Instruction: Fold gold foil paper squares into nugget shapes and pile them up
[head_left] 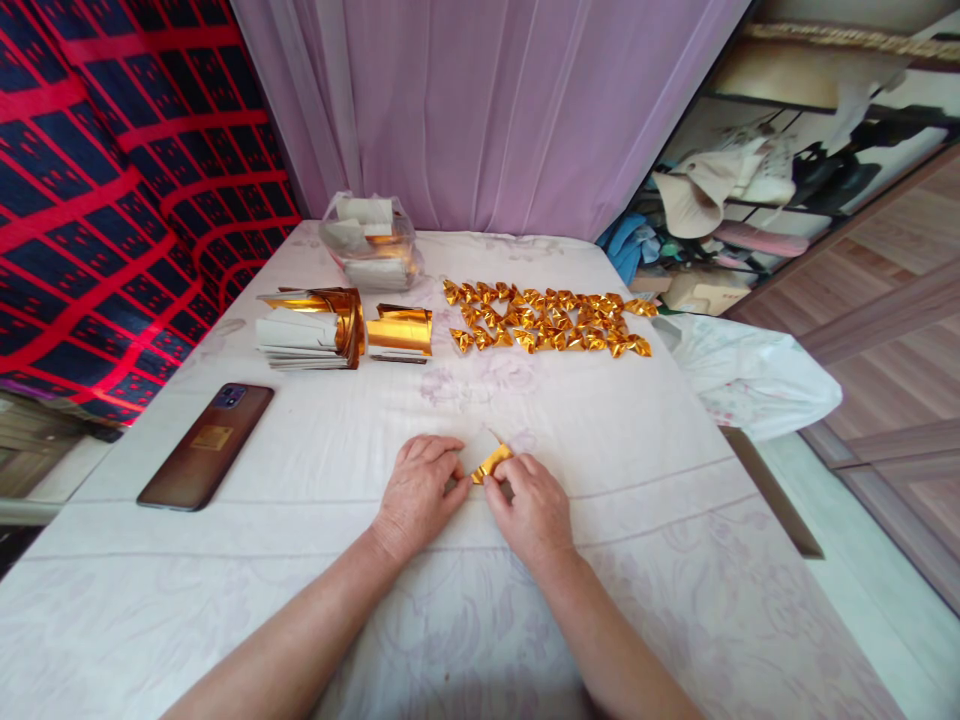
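A small folded piece of gold foil paper (491, 463) is between my hands above the white tablecloth, near the middle of the table. My right hand (534, 508) pinches its right end between thumb and fingers. At the foil's lower left corner, my left hand (420, 492) has its fingers curled and its thumb tip against the edge. Beyond my hands lie rows of folded gold foil pieces (555, 318), twisted into small bow-like shapes. To their left are a short stack of gold foil sheets (401, 332) and a larger stack of foil-and-white paper sheets (300, 335).
A clear plastic bag (371, 245) of more paper sheets stands at the back. A brown phone (206, 450) lies at the left. A purple curtain (480, 110) hangs behind the table (337, 620). On the right are a cluttered shelf (750, 215) and a white bag (757, 375).
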